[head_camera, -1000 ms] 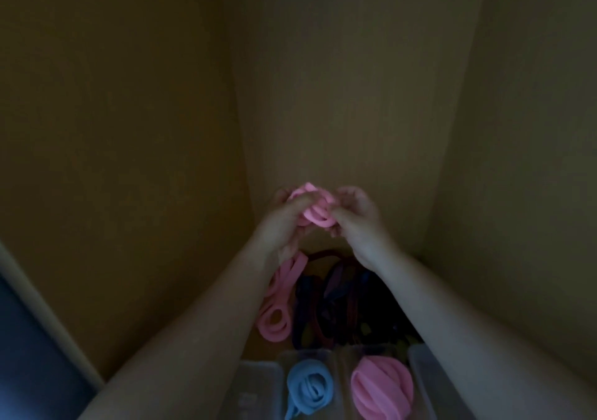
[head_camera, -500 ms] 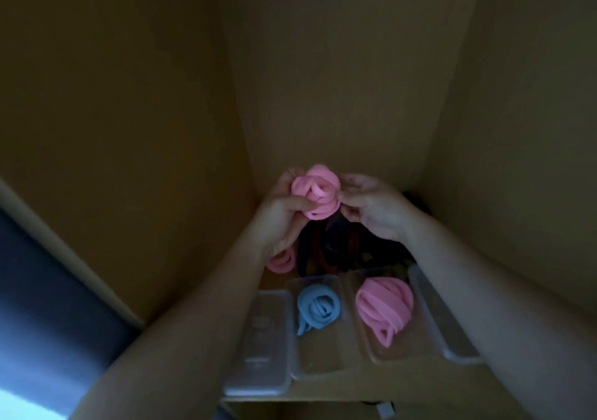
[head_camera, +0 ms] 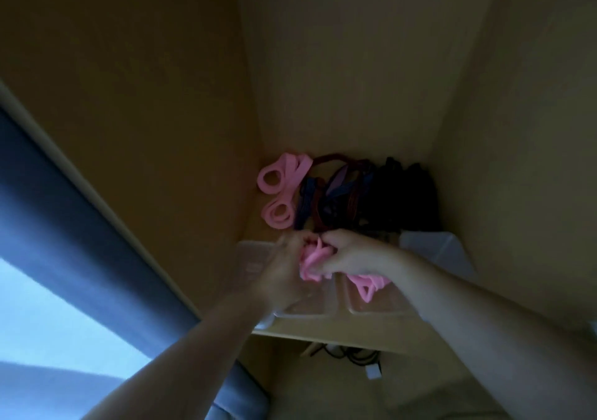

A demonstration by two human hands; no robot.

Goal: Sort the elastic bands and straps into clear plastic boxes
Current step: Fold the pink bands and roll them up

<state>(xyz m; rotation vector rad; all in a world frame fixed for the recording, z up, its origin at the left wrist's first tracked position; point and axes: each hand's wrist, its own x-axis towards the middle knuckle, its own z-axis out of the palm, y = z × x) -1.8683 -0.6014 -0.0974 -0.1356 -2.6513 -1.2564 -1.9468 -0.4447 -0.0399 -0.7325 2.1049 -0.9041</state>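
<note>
Fingers [head_camera: 334, 236] around crumpled pink band [head_camera: 315, 257]

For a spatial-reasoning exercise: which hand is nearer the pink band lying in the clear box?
Right. The right hand, gripping the pink bundle, is just above that pink band; the left hand, also gripping it, is further left.

A row of boxes [head_camera: 326, 312] sits at the front edge of the shelf [head_camera: 323, 332]. Behind the boxes lie coiled bands [head_camera: 277, 190] to the left and a strap pile [head_camera: 355, 193] to the right. Above the boxes, the left hand [head_camera: 284, 267] and right hand [head_camera: 352, 254] grip a band [head_camera: 315, 258] between them. A second band [head_camera: 368, 285] lies in one box, under the right hand. Cables [head_camera: 352, 356] lie below the boxes.
</note>
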